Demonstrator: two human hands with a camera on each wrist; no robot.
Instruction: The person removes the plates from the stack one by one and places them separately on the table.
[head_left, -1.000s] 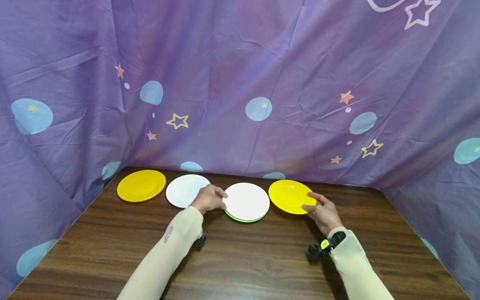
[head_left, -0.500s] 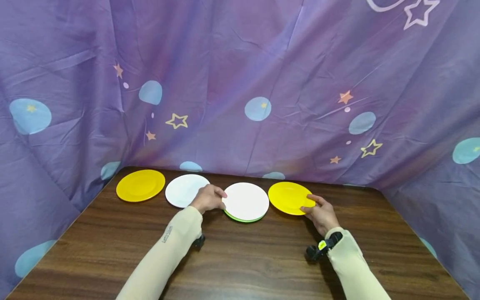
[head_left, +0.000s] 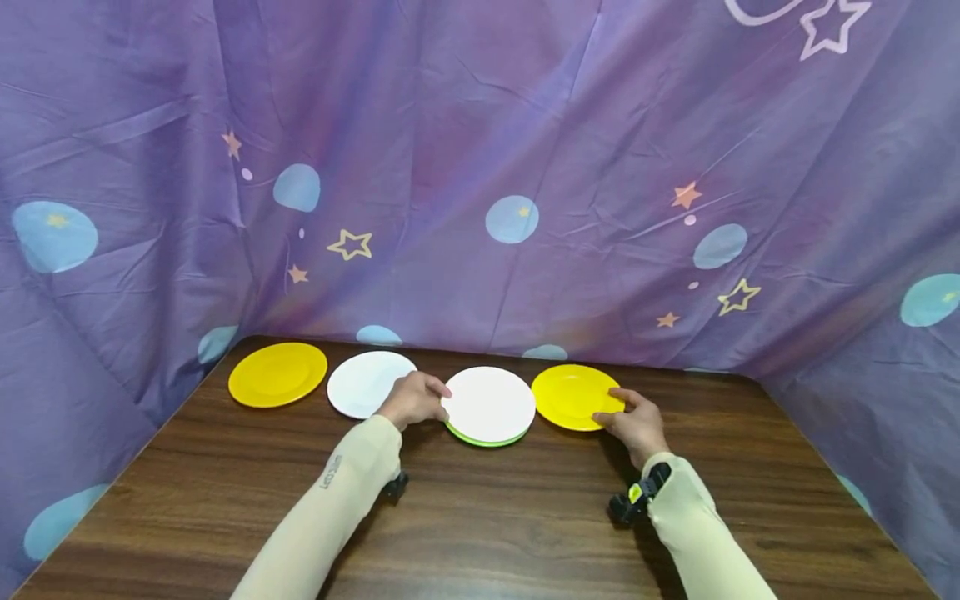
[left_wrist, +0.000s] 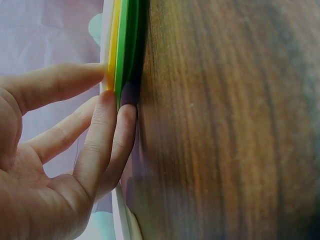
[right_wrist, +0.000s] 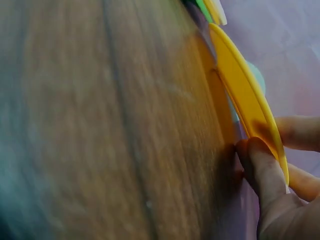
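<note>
A stack of plates (head_left: 489,406) stands near the back middle, with a white plate on top and a green rim showing below. In the left wrist view, a yellow edge (left_wrist: 113,55) shows between the white and green ones. My left hand (head_left: 415,400) grips the stack's left side, one fingertip at the white rim and others lower along the edges. To the right, my right hand (head_left: 635,422) pinches the right rim of a yellow plate (head_left: 572,398). In the right wrist view this plate leans, its held side raised and its far end close to the stack.
Another yellow plate (head_left: 277,375) lies at the table's back left corner. Between it and the stack lies a white plate (head_left: 363,385), partly behind my left hand. The brown wooden table (head_left: 480,517) meets a purple patterned curtain (head_left: 427,167) behind and at both sides.
My right hand and the yellow plate have shifted slightly left and down, a little closer to the stack. My left hand keeps its place at the stack. The head view has drifted slightly.
</note>
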